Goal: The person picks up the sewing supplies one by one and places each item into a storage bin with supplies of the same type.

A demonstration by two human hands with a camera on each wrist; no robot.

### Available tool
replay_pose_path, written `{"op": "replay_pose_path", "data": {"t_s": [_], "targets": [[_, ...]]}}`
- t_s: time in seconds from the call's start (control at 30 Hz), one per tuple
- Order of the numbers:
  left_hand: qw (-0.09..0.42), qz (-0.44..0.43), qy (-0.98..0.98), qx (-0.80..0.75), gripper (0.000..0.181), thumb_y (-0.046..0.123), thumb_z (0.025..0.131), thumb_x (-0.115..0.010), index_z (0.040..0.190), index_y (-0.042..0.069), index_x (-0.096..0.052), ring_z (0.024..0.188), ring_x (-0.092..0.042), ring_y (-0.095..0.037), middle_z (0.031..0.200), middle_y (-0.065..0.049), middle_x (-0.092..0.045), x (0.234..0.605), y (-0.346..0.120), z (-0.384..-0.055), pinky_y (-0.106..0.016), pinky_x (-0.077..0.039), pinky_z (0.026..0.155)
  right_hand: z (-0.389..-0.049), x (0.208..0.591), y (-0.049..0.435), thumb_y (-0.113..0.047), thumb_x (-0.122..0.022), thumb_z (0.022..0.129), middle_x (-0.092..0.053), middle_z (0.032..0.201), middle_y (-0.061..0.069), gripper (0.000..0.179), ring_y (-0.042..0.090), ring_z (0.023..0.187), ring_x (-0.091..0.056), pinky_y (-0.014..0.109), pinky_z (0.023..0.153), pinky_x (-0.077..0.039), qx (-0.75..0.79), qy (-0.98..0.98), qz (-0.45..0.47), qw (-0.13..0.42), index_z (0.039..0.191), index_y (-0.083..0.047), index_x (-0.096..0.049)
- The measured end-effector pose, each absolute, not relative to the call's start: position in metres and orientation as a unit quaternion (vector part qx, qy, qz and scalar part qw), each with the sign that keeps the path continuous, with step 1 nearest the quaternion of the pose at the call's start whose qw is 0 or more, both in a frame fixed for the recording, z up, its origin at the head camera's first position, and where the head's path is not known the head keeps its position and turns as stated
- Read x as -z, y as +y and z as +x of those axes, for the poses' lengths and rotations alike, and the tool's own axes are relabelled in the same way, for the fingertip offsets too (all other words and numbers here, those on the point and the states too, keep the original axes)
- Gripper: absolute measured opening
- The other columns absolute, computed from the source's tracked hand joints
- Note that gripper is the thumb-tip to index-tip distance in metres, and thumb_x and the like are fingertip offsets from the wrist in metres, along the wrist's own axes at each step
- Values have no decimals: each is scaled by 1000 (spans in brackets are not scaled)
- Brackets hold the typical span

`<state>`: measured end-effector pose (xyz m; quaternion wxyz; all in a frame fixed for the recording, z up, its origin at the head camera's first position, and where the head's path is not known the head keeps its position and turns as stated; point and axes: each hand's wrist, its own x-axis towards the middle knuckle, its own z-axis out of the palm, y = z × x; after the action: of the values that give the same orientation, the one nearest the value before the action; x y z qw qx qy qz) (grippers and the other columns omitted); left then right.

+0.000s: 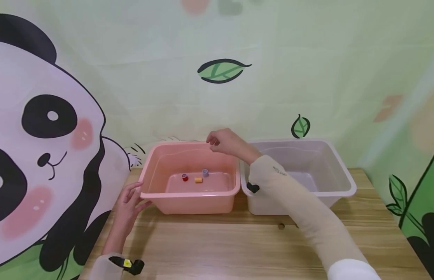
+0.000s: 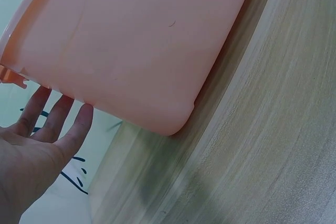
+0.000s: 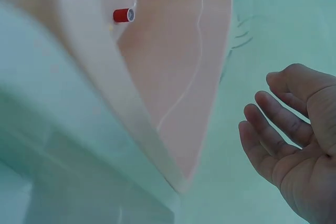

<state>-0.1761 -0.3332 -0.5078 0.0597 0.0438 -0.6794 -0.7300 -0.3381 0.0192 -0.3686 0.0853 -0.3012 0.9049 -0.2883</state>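
Note:
A pink plastic bin [image 1: 199, 197] stands on the wooden table. On its floor lie a small red cylinder [image 1: 184, 177] with a pale end, an orange one [image 1: 198, 180] and a light purple one [image 1: 205, 172]. My left hand [image 1: 129, 198] touches the bin's left front corner by the rim; the left wrist view shows its fingers [image 2: 79, 124] fairly straight against the outer wall. Above the bin's back right rim hovers my right hand [image 1: 226, 140], its fingers loosely bent and holding nothing. In the right wrist view, that hand [image 3: 299, 140] appears beside the bin, apart from it.
A grey bin [image 1: 329, 193] stands to the right of the pink one, partly hidden by my right sleeve [image 1: 301, 206]. Small round brown spots [image 1: 281, 226] mark the table [image 1: 210, 245] in front. A printed backdrop [image 1: 161, 77] with a panda hangs behind.

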Motion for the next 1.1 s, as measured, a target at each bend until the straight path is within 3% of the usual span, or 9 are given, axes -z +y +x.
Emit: {"op": "replay_pose_path", "data": {"t_s": [0.5, 0.73, 1.1], "targets": [[61, 52, -674, 734, 44, 32, 106, -54, 142, 8, -46, 108, -68, -12, 136, 1, -52, 509, -333, -174, -35, -59, 87, -299, 353, 55, -16, -67, 98, -67, 123, 9, 32, 22, 112, -62, 35, 94, -56, 251, 900, -352, 56, 130, -10, -65], [59, 53, -673, 735, 48, 33, 105, -55, 144, 7, -44, 109, -68, -12, 138, -1, -51, 508, -332, -171, -34, -59, 87, -276, 350, 70, -19, -69, 98, -68, 118, 7, 33, 20, 107, -64, 36, 92, -57, 261, 891, -370, 14, 129, -9, -66], [59, 51, -676, 733, 46, 33, 106, -55, 144, 10, -46, 109, -67, -11, 139, -1, -51, 509, -332, -175, -35, -59, 88, -253, 351, 91, -24, -70, 98, -69, 119, 5, 31, 19, 106, -63, 35, 88, -57, 275, 894, -354, -21, 127, -11, -68]]}}
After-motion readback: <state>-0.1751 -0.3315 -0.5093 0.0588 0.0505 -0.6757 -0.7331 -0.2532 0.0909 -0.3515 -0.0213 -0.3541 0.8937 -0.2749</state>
